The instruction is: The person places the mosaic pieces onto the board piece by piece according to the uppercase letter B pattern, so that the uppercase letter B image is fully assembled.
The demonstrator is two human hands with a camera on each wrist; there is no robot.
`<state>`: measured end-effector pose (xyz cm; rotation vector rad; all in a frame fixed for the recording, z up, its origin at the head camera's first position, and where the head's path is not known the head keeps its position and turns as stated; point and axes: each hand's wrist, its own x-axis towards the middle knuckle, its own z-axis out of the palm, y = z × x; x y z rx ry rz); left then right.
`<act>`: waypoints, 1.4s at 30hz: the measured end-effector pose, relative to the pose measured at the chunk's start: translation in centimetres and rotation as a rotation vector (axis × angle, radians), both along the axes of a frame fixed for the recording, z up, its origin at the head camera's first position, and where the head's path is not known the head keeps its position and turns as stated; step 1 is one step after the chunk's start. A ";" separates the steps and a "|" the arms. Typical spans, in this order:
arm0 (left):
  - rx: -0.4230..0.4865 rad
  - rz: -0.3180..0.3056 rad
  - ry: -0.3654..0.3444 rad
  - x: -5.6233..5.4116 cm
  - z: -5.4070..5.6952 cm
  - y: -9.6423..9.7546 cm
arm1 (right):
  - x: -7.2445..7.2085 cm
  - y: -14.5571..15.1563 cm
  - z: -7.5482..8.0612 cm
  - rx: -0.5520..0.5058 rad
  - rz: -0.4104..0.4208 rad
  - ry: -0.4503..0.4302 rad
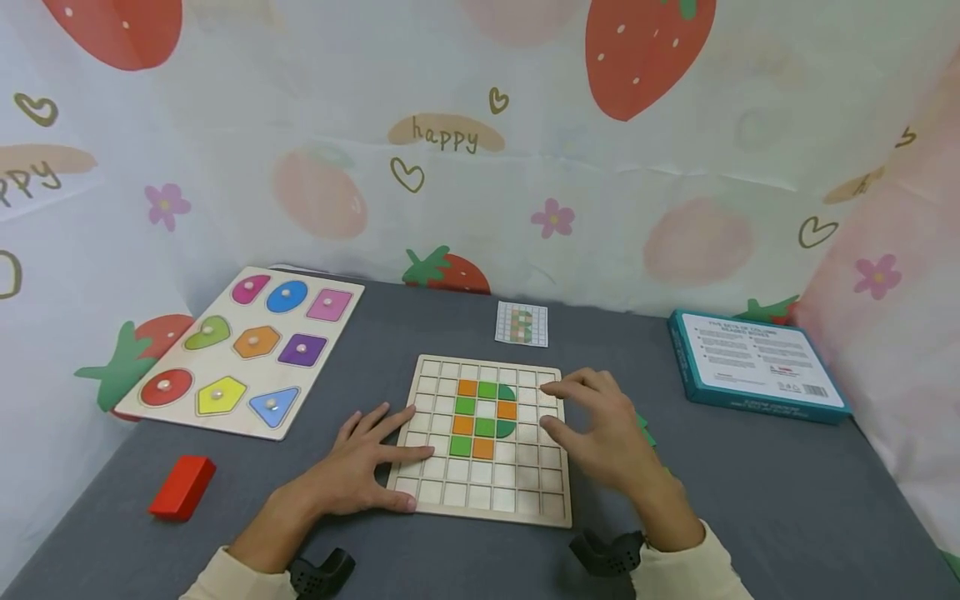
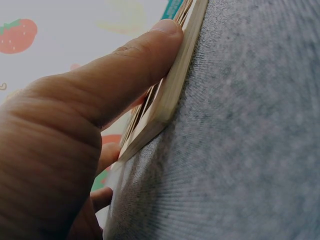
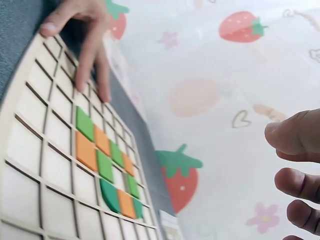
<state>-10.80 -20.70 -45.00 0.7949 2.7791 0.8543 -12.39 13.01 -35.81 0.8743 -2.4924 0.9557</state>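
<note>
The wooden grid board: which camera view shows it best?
The head view, because nearly the whole wooden grid board shows, slightly covered by the left hand and right hand. The right wrist view shows it slanted and cut off; the left wrist, mainly an edge and corner.

Smooth wooden board [image 1: 491, 472], matt cloth [image 1: 465, 558]

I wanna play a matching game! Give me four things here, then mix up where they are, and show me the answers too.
Things
1. red block
2. small card
3. teal box
4. left hand

Places
A. farthest right of the four
B. touching the grid board
C. just in front of the shape puzzle
D. straight behind the grid board

Pairs: 1-C, 2-D, 3-A, 4-B
</note>
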 end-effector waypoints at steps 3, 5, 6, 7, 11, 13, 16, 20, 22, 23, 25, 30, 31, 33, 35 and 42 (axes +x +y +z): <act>0.001 -0.004 0.000 0.0 0.0 0.1 | 0.2 1.0 0.4 -0.008 -0.005 0.018; 0.003 -0.005 -0.001 0.1 0.0 0.2 | 0.3 1.6 0.5 -0.002 -0.015 0.028; 0.005 -0.006 -0.002 0.1 0.0 0.2 | 0.4 1.9 0.6 0.002 -0.017 0.034; 0.005 -0.007 -0.004 0.1 0.0 0.2 | 0.4 2.2 0.7 0.006 -0.021 0.041; 0.005 -0.008 -0.011 0.2 -0.1 0.3 | 0.7 3.4 0.8 0.003 -0.030 0.060; 0.002 -0.007 -0.012 0.2 -0.2 0.4 | 0.8 3.9 0.9 -0.007 -0.034 0.063; 0.001 -0.004 -0.012 0.2 -0.3 0.4 | 0.9 4.6 0.9 -0.016 -0.041 0.065; 0.006 -0.005 -0.012 0.2 -0.4 0.4 | 0.8 5.5 1.0 -0.029 -0.051 0.074; 0.007 -0.007 -0.009 0.2 -0.4 0.4 | 0.7 6.1 1.0 -0.041 -0.053 0.078; 0.006 -0.007 -0.009 0.2 -0.4 0.4 | 0.7 6.3 1.0 -0.046 -0.055 0.078; 0.006 -0.008 -0.011 0.2 -0.4 0.3 | 0.5 6.9 0.9 -0.046 -0.058 0.079; 0.003 -0.001 -0.016 0.1 -0.3 0.2 | -0.1 8.2 0.8 -0.048 -0.061 0.065; 0.001 0.000 -0.014 0.1 -0.2 0.1 | -0.2 8.4 0.8 -0.049 -0.064 0.060; -0.001 0.003 -0.013 0.1 -0.2 0.1 | -0.4 8.8 0.8 -0.057 -0.080 0.038; -0.005 0.005 -0.011 0.1 -0.1 0.0 | -0.6 9.1 0.6 -0.060 -0.092 0.023; -0.017 0.000 -0.006 0.0 0.1 -0.1 | -1.8 10.5 -1.1 -0.068 -0.090 -0.007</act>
